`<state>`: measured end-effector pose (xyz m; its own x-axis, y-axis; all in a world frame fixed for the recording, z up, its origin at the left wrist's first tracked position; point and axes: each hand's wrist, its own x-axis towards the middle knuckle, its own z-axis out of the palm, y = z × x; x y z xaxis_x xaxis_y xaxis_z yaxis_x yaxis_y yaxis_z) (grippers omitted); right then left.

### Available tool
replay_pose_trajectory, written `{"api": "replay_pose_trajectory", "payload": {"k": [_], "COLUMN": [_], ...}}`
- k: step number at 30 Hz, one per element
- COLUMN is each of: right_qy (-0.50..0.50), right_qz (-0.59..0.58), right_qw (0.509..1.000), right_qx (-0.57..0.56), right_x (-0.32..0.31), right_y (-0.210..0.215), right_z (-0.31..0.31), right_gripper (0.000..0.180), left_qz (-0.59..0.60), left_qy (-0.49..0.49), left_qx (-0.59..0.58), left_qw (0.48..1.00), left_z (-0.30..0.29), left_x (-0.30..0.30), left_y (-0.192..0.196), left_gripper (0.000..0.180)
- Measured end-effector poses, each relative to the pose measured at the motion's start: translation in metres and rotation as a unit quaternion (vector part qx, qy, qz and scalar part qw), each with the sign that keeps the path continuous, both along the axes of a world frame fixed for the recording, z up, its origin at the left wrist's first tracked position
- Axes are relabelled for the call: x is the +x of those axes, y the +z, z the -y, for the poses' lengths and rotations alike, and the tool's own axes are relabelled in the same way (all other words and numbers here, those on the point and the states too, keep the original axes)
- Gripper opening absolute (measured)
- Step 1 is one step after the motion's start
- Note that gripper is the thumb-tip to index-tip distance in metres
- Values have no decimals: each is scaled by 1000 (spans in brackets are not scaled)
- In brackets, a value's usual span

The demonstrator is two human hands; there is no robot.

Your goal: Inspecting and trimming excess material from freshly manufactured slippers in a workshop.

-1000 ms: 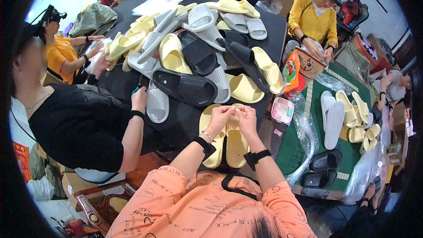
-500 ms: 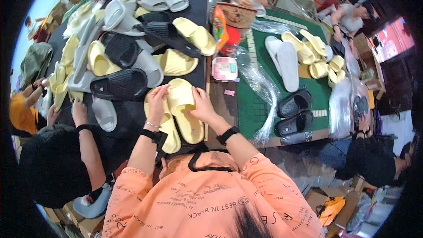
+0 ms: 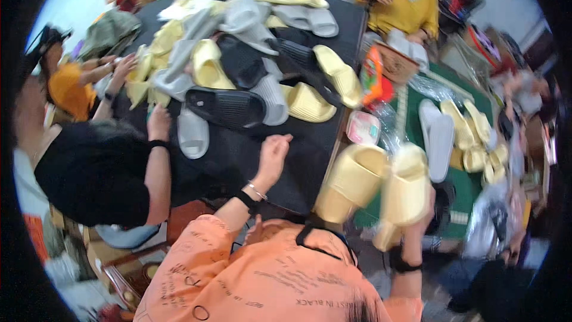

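A pair of pale yellow slippers is raised at the right, over the joint between the two tables. My right hand [image 3: 422,213] grips the right yellow slipper [image 3: 406,188] from its outer side, and the left yellow slipper [image 3: 351,180] hangs beside it, both blurred by motion. My left hand [image 3: 273,158] hovers above the black table, its fingers drawn together and nothing visible in them. Nearest to it lie a black slipper [image 3: 225,107] and a yellow slipper [image 3: 310,104], part of a heap of yellow, grey and black slippers.
On the green mat [image 3: 417,83] at right are white slippers [image 3: 438,143], several yellow slippers [image 3: 471,131] and clear plastic wrap. A pink-and-white tub [image 3: 363,128] and a brown box [image 3: 393,62] stand along the joint. Co-workers sit left, far and right; a person in black [image 3: 95,173] is close at left.
The yellow pair has been lifted off the black table and swung right in my right hand. My left hand has come away from it. The view has turned rightward.
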<state>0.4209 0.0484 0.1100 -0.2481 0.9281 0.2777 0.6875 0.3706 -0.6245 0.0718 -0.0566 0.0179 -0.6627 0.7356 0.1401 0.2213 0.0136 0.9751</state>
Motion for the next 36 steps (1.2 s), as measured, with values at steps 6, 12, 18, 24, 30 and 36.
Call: {"api": "replay_pose_trajectory", "payload": {"k": [6, 12, 18, 24, 30, 36], "right_qy": [-211, -222, -170, -158, -163, -156], "right_qz": [-244, -160, -182, -203, -210, -221], "right_qw": [945, 962, 968, 966, 964, 963], "right_qx": [-49, -21, -14, -8, 4, 14], "right_x": [156, 294, 308, 315, 312, 285], "right_y": [-31, -112, -140, -163, -167, -170], "right_z": [-38, -107, -166, -182, -173, -168], "right_gripper": [39, 41, 40, 39, 38, 37], "left_qz": [-95, -30, -112, -161, -179, -9], "left_qy": [50, 154, 223, 258, 292, 445], "left_qx": [-105, -91, -81, -41, 12, 153], "left_qw": [989, 983, 965, 952, 939, 882], "left_z": [18, 17, 20, 11, -16, -31], "left_x": [2, -16, -36, -61, -105, -220], "left_y": [-12, -10, 3, 36, 67, 69], "left_gripper": [23, 20, 17, 16, 16, 17]}}
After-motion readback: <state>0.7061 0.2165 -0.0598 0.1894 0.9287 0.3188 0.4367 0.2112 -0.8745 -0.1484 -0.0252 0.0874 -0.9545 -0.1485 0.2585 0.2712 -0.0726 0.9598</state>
